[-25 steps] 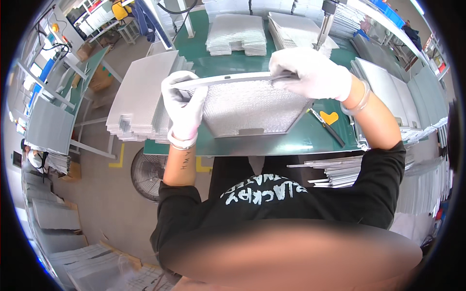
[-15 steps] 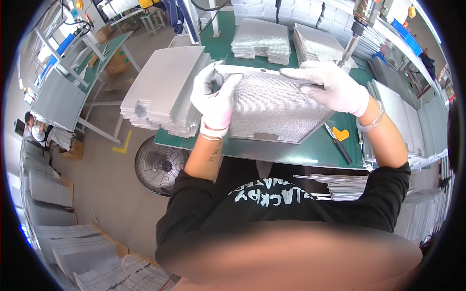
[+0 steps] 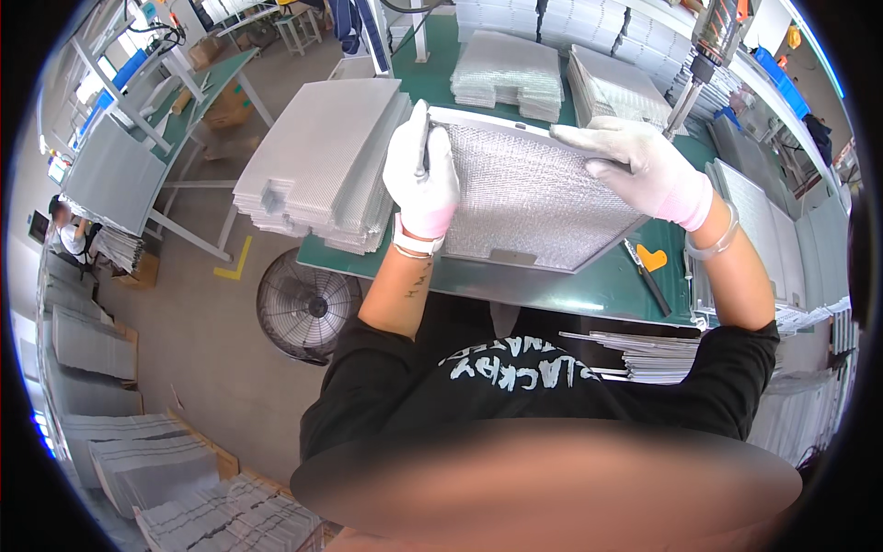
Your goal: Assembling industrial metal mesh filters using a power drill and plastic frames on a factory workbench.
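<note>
A silver mesh filter panel [image 3: 529, 198] with a thin metal frame is held up, tilted, above the near part of the green table. My left hand [image 3: 421, 179], in a white glove, is closed on its left edge, the thumb on the near side. My right hand [image 3: 648, 175], also gloved, grips the upper right corner with the fingers lying along the top edge. A small dark notch shows on that top edge, and a grey tab sits at the bottom edge. Part of the left side is hidden behind my left hand.
A stack of mesh sheets [image 3: 317, 138] lies left of the panel, with another stack [image 3: 508, 69] behind. A black-handled tool [image 3: 651, 281] and an orange heart-shaped piece [image 3: 652, 256] lie on the green table [image 3: 515, 290]. A power driver [image 3: 710, 55] hangs at upper right. A floor fan [image 3: 313, 306] stands left.
My left hand has turned more upright along the panel's left edge, its fingers straighter. The panel and both hands sit slightly farther right in the view, which has shifted a little too.
</note>
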Available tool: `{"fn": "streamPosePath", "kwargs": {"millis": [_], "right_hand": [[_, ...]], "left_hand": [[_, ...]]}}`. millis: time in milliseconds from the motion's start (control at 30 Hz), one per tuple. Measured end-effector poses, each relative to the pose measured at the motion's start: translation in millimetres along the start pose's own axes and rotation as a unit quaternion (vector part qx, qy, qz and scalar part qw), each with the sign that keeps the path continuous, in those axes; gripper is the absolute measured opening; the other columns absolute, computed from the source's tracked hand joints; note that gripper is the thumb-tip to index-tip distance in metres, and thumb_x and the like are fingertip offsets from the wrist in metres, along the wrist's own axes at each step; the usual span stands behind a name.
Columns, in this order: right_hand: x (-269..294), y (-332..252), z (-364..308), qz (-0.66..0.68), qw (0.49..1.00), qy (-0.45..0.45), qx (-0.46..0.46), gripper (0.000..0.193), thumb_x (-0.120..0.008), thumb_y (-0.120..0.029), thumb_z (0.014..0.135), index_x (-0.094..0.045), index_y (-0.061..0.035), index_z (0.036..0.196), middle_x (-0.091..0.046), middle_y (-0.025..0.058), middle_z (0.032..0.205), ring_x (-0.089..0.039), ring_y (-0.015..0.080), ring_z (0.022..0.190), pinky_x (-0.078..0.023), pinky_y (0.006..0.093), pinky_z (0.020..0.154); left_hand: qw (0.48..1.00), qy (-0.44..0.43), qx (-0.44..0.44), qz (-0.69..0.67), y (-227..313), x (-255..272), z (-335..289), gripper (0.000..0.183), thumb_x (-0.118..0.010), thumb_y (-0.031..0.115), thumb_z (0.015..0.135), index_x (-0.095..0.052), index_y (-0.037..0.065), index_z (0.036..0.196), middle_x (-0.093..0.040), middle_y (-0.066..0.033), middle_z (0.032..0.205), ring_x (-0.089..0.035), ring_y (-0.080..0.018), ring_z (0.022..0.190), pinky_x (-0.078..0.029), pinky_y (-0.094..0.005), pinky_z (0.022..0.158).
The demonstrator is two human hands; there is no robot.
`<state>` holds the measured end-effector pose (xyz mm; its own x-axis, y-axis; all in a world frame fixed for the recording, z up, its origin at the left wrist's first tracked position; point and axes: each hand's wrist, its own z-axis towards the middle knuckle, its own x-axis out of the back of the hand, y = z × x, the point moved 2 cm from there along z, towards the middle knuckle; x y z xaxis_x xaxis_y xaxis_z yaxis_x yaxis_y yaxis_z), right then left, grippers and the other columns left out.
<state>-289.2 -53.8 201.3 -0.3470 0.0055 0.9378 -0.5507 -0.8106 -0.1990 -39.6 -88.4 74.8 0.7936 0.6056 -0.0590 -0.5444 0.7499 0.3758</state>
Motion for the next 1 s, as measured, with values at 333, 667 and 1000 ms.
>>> {"fn": "streamPosePath", "kwargs": {"millis": [333, 667, 1000], "right_hand": [[-1, -3, 1, -0.002, 1.0, 0.008, 0.014, 0.053, -0.06, -0.001, 0.083, -0.057, -0.0103, 0.135, -0.056, 0.0154, 0.084, -0.059, 0.033, 0.081, -0.048, 0.0399, 0.076], [-5, 0, 1, -0.005, 0.999, 0.025, 0.033, 0.051, -0.059, 0.0, 0.083, -0.059, -0.0113, 0.133, -0.056, 0.0144, 0.086, -0.059, 0.0327, 0.081, -0.049, 0.0403, 0.076], [1, -10, 5, -0.001, 0.999, 0.004, 0.036, 0.046, -0.059, 0.002, 0.081, -0.06, -0.0063, 0.126, -0.062, 0.0177, 0.092, -0.063, 0.0345, 0.087, -0.05, 0.041, 0.079]], "left_hand": [[0.951, -0.02, 0.182, -0.247, -23, 2, -3, 0.046, -0.066, -0.002, 0.09, -0.052, 0.002, 0.134, -0.062, -0.001, 0.1, -0.055, -0.0046, 0.084, -0.047, -0.0199, 0.074], [0.954, -0.103, 0.135, -0.247, -17, 0, -1, 0.035, -0.056, -0.002, 0.093, -0.048, 0.004, 0.127, -0.053, -0.0049, 0.11, -0.05, -0.0096, 0.085, -0.045, -0.0261, 0.079], [0.948, -0.126, 0.099, -0.274, -11, 5, -2, 0.027, -0.039, -0.007, 0.097, -0.045, 0.007, 0.12, -0.053, -0.0085, 0.116, -0.052, -0.0136, 0.1, -0.042, -0.0285, 0.093]]}}
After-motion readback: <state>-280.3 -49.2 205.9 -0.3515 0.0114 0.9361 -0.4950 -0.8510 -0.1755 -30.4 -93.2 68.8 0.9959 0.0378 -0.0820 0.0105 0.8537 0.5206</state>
